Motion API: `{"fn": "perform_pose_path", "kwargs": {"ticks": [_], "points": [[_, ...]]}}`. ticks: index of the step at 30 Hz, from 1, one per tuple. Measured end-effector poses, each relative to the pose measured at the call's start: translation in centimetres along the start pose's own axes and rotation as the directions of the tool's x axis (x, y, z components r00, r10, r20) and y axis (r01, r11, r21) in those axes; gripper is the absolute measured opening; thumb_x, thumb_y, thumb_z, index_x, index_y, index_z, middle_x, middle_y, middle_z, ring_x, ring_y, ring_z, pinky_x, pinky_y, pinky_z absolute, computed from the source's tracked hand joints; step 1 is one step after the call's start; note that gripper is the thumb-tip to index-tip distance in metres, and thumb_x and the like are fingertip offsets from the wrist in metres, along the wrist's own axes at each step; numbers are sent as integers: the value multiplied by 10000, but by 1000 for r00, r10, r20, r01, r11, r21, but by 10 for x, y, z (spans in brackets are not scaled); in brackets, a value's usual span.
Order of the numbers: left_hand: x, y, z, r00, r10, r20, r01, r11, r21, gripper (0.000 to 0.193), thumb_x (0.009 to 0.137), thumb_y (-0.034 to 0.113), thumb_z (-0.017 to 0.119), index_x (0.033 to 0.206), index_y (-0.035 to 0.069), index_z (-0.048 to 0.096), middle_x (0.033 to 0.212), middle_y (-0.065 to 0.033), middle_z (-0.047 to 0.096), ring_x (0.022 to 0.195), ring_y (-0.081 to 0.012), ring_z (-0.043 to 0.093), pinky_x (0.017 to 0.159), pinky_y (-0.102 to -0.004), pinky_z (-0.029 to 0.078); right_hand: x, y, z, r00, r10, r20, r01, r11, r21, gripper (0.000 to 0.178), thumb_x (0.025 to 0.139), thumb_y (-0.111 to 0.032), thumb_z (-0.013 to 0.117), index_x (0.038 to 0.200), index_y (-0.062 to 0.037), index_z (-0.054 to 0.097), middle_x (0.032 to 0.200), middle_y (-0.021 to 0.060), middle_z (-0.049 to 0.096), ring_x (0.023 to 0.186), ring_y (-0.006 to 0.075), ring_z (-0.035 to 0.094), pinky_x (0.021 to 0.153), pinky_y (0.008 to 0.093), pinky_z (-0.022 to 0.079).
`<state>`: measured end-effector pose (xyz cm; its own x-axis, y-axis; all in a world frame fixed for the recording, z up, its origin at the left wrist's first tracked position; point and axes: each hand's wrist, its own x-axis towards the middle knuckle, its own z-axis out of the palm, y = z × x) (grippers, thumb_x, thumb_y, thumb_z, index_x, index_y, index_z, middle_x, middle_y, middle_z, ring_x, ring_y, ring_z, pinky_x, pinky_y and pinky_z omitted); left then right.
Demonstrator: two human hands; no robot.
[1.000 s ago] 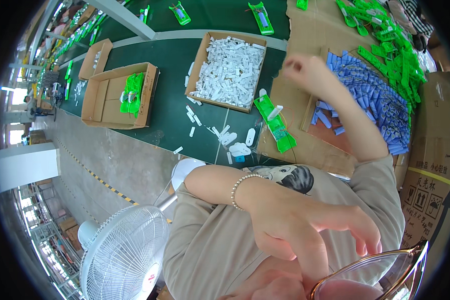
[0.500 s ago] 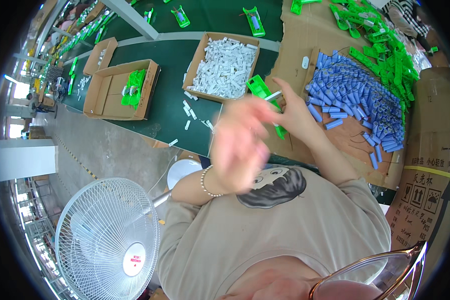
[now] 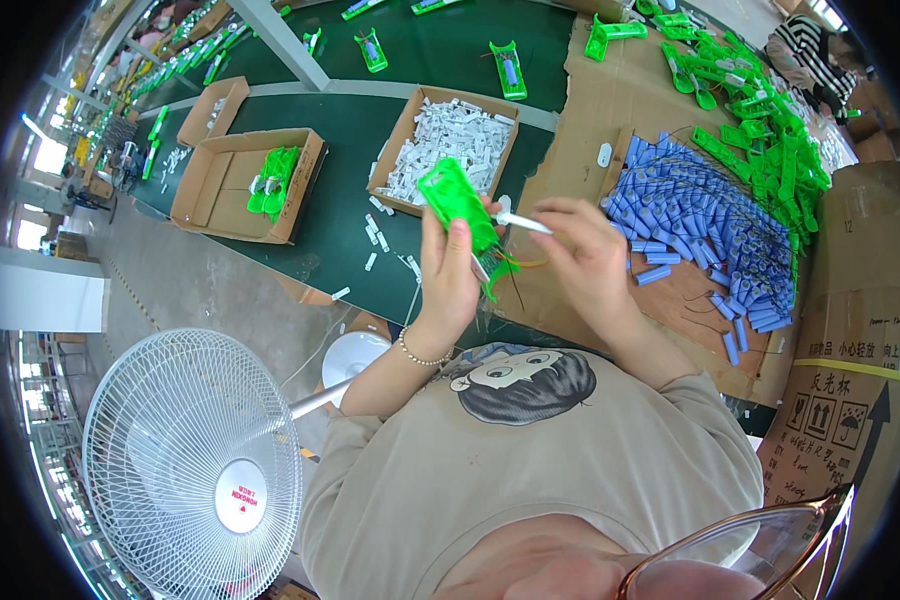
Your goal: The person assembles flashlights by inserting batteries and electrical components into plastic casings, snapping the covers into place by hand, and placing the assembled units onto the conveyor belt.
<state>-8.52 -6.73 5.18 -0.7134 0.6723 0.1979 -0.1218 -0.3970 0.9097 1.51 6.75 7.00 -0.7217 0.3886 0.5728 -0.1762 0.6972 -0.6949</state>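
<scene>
My left hand (image 3: 448, 285) is closed round a bright green plastic housing (image 3: 455, 200), held tilted in front of my chest. Thin wires, one orange and some dark, hang from the housing's lower end. Between the thumb and fingers of my right hand (image 3: 592, 265) is a slim white stick-like piece (image 3: 525, 222); its far end reaches close to the housing's right side. Whether the two touch, I cannot tell. Just beyond the housing stands a cardboard box of small white parts (image 3: 450, 135).
Blue cylindrical cells with wires (image 3: 690, 200) lie heaped on cardboard at the right, beside piled green housings (image 3: 770, 130). A shallow box (image 3: 205, 195) holding green housings sits at the left. A white fan (image 3: 190, 450) stands at my lower left. Loose white parts (image 3: 372, 235) dot the green table.
My left hand, blurred before, is now steady and holds the green housing, which has shifted left and nearer to me. My right hand has turned, with the white piece pointing left.
</scene>
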Motion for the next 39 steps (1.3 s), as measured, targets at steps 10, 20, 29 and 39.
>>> {"fn": "perform_pose_path", "kwargs": {"ticks": [10,20,29,39], "points": [[13,-3,-12,941,153,-303,-156,988,11,406,998,248,379,1364,108,275,1199,-94,456,1058,-207,512,858,-393,463,-2,21,-13,863,500,74,-331,448,830,136,879,-78,592,996,-13,572,949,105,646,798,123,584,702,265,459],[8,-12,-9,955,-283,85,287,957,-43,451,1001,363,338,1294,26,407,1099,-107,558,878,-149,577,755,-299,500,25,13,-13,765,473,437,-628,398,669,141,824,-41,647,925,-26,550,828,88,643,614,91,554,557,193,423],[5,-17,-11,941,-300,156,302,953,11,489,1011,377,279,1302,9,414,1005,-80,583,864,-125,567,730,-263,470,27,18,-1,679,517,521,-708,273,651,126,811,-40,680,868,-5,573,728,42,597,534,77,504,466,205,396],[7,-18,-8,891,-359,277,391,918,-70,489,987,354,393,1336,12,372,1087,-95,569,914,-146,574,793,-290,473,24,20,-7,866,463,189,-473,635,611,207,797,-127,722,886,8,592,788,42,620,672,97,578,588,214,462]]}}
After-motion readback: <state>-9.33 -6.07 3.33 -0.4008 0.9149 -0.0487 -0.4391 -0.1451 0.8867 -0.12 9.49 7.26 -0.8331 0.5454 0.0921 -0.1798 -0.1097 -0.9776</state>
